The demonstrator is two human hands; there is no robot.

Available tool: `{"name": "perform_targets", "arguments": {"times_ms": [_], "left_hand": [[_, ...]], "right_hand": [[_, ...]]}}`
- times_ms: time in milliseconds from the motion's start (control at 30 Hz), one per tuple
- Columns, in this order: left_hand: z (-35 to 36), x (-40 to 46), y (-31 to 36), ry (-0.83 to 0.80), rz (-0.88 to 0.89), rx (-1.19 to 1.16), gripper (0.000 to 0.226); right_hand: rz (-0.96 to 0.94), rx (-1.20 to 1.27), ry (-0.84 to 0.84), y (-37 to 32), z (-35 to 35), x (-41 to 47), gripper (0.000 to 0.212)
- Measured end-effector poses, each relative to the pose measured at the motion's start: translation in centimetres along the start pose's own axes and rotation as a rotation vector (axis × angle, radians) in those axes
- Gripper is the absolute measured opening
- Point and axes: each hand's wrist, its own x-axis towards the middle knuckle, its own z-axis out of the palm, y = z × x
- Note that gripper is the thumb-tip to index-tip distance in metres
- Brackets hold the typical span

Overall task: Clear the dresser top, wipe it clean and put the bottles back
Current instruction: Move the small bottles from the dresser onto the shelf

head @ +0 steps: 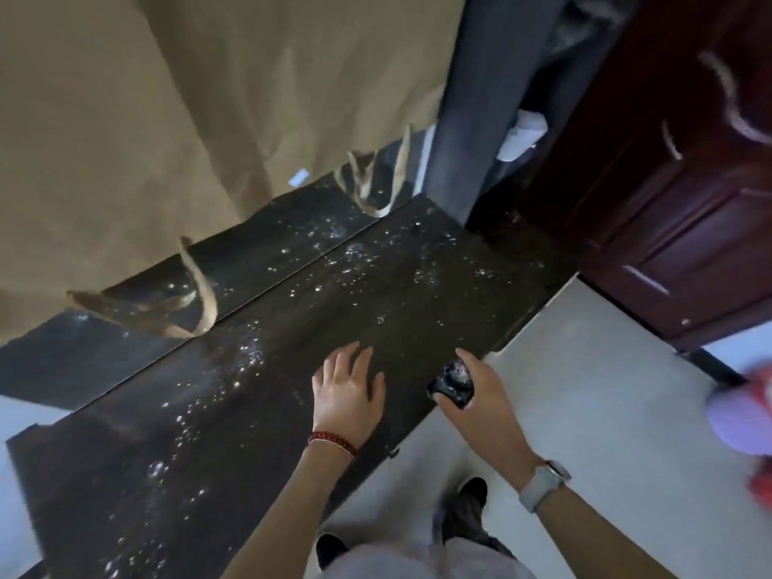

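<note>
Left hand (349,390) spread above dresser top (259,394); right hand (468,388) grips a blurred dark object (453,384), maybe cloth

wet dresser top (292,328), hands (349,388) (right gripping cloth (453,384))

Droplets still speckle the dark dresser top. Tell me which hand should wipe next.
Right. The right hand already grips the crumpled black cloth at the front edge of the dark wooden dresser top; the left hand hovers open and empty.
</note>
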Motion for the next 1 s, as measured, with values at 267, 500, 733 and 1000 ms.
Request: {"name": "perform_targets", "arguments": {"times_ms": [267, 500, 733, 1000], "left_hand": [[9.1, 4.8, 17.3, -0.203, 0.158, 0.003, 0.035], [13.1, 9.4, 26.3, -0.260, 0.210, 0.020, 0.036], [14.2, 19.1, 29.4, -0.147, 0.138, 0.072, 0.037], [14.9, 30.9, 30.7, 0.126, 0.028, 0.026, 0.045]], "right_hand": [[0.126, 0.013, 0.088, 12.2, -12.6, 2.4, 0.066], [0.194, 0.021, 0.151, 18.5, -20.4, 6.5, 0.063], [0.129, 0.018, 0.136, 19.9, -24.0, 15.5, 0.065], [-0.066, -0.029, 0.020, 17.2, -27.6, 30.2, 0.065]]}}
